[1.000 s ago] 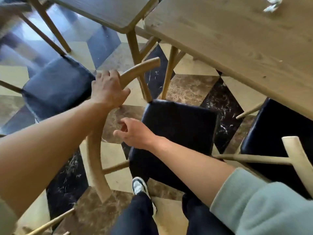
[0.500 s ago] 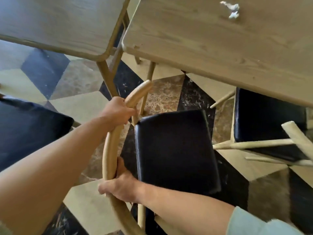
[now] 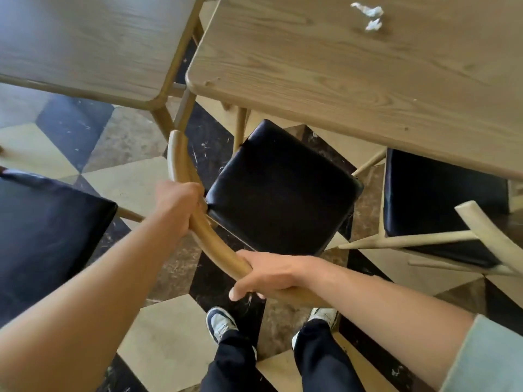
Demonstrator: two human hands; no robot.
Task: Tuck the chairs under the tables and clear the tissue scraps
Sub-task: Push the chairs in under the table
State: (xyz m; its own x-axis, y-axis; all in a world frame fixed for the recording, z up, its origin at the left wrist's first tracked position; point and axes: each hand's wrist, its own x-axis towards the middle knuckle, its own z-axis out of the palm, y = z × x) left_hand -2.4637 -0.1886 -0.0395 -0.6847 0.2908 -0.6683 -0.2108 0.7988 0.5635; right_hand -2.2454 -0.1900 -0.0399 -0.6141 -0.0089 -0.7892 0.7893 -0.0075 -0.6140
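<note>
Two tables fill the top of the frame: the right table [image 3: 368, 80] runs from top centre down to the right edge, and the left table [image 3: 85, 43] sits in the upper left, a narrow gap between them. Mid-frame stands the chair [image 3: 283, 190], its black seat turned at an angle, the far corner just under the right table's near edge and most of the seat out in the open. A second chair [image 3: 441, 199] at right is partly under the same table, and a third seat [image 3: 48, 236] shows at left. The left hand [image 3: 177, 206] is wrapped round the curved back rail [image 3: 215, 244] beside the seat's near-left corner; the right hand [image 3: 271, 274] is closed over the same rail lower in the frame, fingers curled beneath it. The chair looks to be stiff wood with a padded seat, moderate in weight, so it should slide or lift as one piece; the smooth rail is probably the soundest hold, with the hands well apart to steer. Room is tight: table legs [image 3: 240, 128] stand just beyond the seat's far corner, and the second chair's pale rail juts in from the right, so the seat likely needs squaring first. The scraps [image 3: 369, 14], small, white and surely feather-light, lie at the top on the right table.
</note>
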